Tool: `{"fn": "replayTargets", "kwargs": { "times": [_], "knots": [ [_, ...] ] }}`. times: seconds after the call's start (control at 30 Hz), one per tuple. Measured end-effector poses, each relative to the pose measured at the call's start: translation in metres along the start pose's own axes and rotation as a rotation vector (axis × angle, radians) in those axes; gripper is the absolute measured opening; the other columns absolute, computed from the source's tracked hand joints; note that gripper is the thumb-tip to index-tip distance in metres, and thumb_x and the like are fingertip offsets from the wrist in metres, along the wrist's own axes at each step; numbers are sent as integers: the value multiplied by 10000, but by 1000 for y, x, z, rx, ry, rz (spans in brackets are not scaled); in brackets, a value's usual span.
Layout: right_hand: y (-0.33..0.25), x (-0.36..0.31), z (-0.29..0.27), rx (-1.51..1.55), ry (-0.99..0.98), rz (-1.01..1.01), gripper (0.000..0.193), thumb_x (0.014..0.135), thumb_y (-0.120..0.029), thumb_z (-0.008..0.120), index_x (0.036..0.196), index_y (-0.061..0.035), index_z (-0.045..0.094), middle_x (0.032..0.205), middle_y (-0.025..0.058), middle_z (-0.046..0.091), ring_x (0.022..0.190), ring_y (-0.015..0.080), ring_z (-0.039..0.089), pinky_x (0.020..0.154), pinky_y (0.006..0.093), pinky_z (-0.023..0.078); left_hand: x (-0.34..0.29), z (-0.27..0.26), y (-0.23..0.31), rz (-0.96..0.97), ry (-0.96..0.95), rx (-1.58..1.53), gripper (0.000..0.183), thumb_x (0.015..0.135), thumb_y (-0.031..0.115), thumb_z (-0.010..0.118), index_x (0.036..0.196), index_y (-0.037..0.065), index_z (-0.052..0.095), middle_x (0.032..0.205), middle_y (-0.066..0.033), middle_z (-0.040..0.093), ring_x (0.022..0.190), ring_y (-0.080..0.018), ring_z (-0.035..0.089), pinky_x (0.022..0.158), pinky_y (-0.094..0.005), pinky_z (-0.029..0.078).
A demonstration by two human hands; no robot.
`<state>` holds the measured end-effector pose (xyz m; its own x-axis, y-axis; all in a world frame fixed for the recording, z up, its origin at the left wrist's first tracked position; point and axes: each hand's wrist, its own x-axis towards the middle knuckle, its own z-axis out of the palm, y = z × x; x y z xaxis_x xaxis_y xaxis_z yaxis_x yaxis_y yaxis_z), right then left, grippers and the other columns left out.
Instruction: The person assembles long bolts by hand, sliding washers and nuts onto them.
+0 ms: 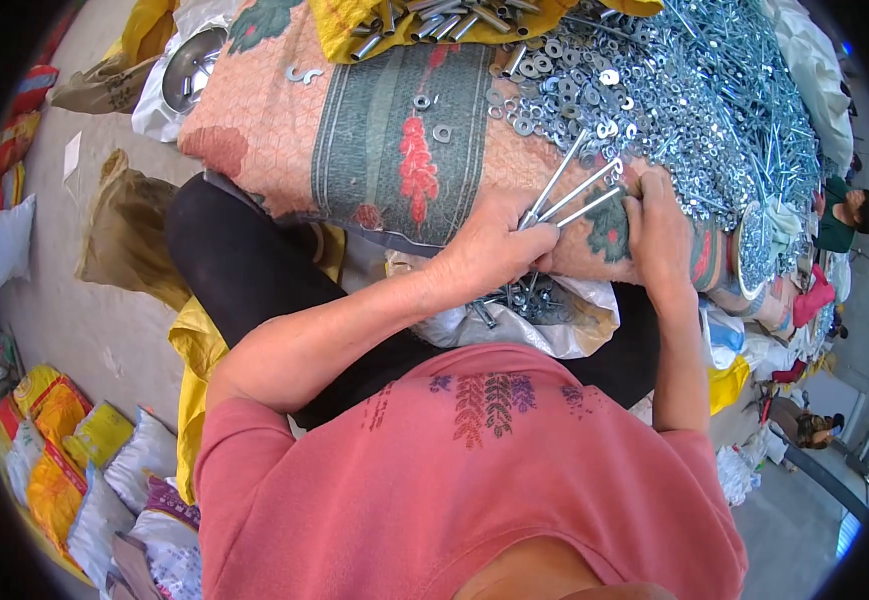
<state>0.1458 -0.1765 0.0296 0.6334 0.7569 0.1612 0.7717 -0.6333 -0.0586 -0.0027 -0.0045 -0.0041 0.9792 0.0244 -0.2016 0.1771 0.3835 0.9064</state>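
Observation:
My left hand (509, 240) is closed round long thin metal bolts (559, 178). Three of them fan out from its fingers toward the upper right. Close by, my right hand (657, 225) has its fingers bent together at the edge of a heap of washers (574, 90). Anything it pinches is too small to make out. Both hands are over a padded patterned cloth (394, 150). Two loose washers (441, 132) lie on the cloth's dark band. Below my hands, an open white sack (589, 320) in my lap contains more metal pieces.
Short metal tubes (444, 20) lie on yellow sacking at the far edge. A big pile of long bolts (744, 80) covers the far right. A metal bowl (194, 70) stands at the upper left. Filled sacks (59, 480) lie on the floor at left. Other people sit farther right.

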Motion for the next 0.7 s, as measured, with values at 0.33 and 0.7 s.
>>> {"fn": "replayTargets", "kwargs": {
  "times": [0.33,0.7],
  "knots": [
    [-5,-14,-12,1631,-206,579,95,849,-44,598,932,0,582,786,67,610,618,102,571,536,215,478,1,4,-13,43,-32,216,183,836,147,537,911,-13,582,656,-5,548,584,-73,493,521,-233,404],
    [-21,-14,-5,1689,-23,557,114,825,10,611,937,12,590,861,80,626,727,145,614,649,244,510,0,2,-6,-4,-21,202,153,849,132,544,925,4,579,651,-3,543,531,-52,468,467,-210,374]
  ]
}}
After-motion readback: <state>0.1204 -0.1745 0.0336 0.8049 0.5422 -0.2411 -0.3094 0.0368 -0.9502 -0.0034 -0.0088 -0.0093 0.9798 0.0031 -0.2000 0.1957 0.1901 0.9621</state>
